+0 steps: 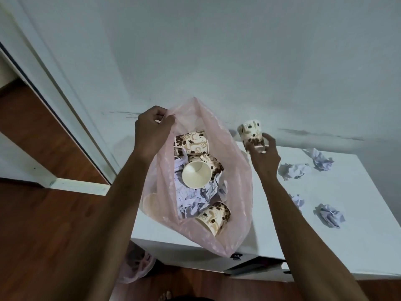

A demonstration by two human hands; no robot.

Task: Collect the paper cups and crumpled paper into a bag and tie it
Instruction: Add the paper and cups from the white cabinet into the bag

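Left hand (152, 129) pinches the rim of the pink bag (236, 187), holding its mouth up. Right hand (263, 156) grips a paper cup (251, 133) just right of that mouth. Risk: the thin rim slips and the mouth sags, so the cup lands on the bench (325, 246). The bag overhangs the bench's left edge and could tip out. Crumpled paper (294, 170) waits right, with open room there.
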